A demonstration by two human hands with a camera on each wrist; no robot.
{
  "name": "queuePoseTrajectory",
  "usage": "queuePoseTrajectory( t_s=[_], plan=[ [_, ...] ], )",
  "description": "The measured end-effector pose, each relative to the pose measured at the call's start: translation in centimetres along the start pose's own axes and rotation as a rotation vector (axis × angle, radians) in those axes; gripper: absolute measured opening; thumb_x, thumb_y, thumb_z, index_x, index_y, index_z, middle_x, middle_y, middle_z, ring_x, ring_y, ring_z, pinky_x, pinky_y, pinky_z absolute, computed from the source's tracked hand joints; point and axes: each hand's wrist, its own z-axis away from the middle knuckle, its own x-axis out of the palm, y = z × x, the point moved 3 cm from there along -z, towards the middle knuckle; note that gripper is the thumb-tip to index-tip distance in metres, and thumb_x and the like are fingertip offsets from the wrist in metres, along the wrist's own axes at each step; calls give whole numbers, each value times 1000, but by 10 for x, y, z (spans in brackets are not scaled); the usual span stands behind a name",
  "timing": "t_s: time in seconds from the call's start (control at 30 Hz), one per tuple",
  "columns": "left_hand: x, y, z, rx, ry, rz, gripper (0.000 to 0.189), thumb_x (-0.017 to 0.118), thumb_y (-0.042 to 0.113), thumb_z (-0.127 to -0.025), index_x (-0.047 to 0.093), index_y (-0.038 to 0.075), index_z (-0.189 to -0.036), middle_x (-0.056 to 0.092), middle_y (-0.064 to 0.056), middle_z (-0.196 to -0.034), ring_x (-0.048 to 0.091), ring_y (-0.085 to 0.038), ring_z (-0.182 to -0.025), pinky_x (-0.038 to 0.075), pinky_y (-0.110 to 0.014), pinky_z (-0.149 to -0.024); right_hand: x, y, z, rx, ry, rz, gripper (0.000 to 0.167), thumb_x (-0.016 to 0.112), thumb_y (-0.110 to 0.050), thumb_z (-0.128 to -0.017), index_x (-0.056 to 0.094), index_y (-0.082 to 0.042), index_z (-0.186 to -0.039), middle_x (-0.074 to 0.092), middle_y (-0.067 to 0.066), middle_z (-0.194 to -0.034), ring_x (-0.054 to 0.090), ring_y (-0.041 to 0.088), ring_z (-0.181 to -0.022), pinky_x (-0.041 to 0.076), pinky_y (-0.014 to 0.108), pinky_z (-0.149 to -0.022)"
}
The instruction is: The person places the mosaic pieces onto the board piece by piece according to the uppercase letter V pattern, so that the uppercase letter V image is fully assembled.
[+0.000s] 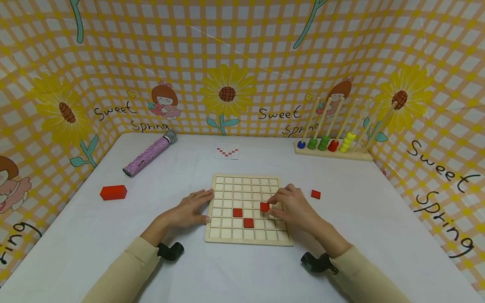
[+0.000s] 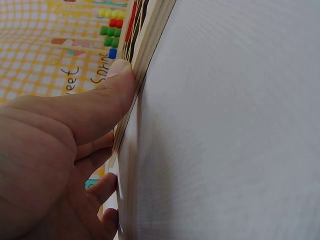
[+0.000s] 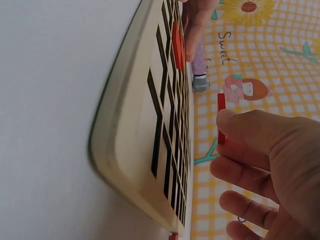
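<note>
A wooden grid board (image 1: 227, 233) lies flat on the white table, with two red square tiles, one (image 1: 237, 213) and a nearer one (image 1: 248, 223), set in its cells. My right hand (image 1: 293, 209) pinches a third red tile (image 1: 264, 207) between thumb and finger above the board's right half. In the right wrist view this tile (image 3: 221, 125) stands on edge, apart from the grid. My left hand (image 1: 188, 209) rests against the board's left edge, and in the left wrist view its thumb (image 2: 120, 75) lies on the rim, fingers spread along the side.
Right of the board lies a loose red tile (image 1: 315, 194). Behind the board is a small pattern card (image 1: 227, 152). A red block (image 1: 113, 192) and a glittery microphone (image 1: 147, 155) lie left; a bead abacus (image 1: 333, 155) stands back right. Patterned cloth walls (image 1: 242, 54) enclose the table.
</note>
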Motion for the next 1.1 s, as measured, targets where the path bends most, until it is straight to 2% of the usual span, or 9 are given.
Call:
queuePoseTrajectory(
  t_s=[0.37, 0.57, 1.1],
  plan=[
    [0, 0, 0, 6, 0, 4, 73, 65, 26, -88, 29, 4, -147, 22, -13, -157, 15, -41, -144, 14, -65, -111, 11, -18, -14, -23, 11, 5, 20, 78, -25, -75, 75, -13, -91, 69, -2, -89, 45, 15, -87, 34, 30, -74],
    [-1, 1, 1, 16, -2, 7, 73, 65, 26, -88, 29, 3, -147, 22, -14, -157, 15, -41, -144, 14, -65, -111, 16, -27, -21, -37, 4, -13, 21, 78, -27, -76, 75, -14, -92, 70, -2, -91, 46, 15, -88, 36, 33, -79],
    [0, 0, 0, -6, -10, 14, 74, 65, 26, -88, 28, 4, -148, 21, -12, -158, 13, -40, -145, 13, -63, -112, 31, -43, -37, -55, 6, -15, 18, 78, -27, -76, 75, -16, -90, 68, -4, -89, 46, 15, -87, 38, 32, -77]
  ],
)
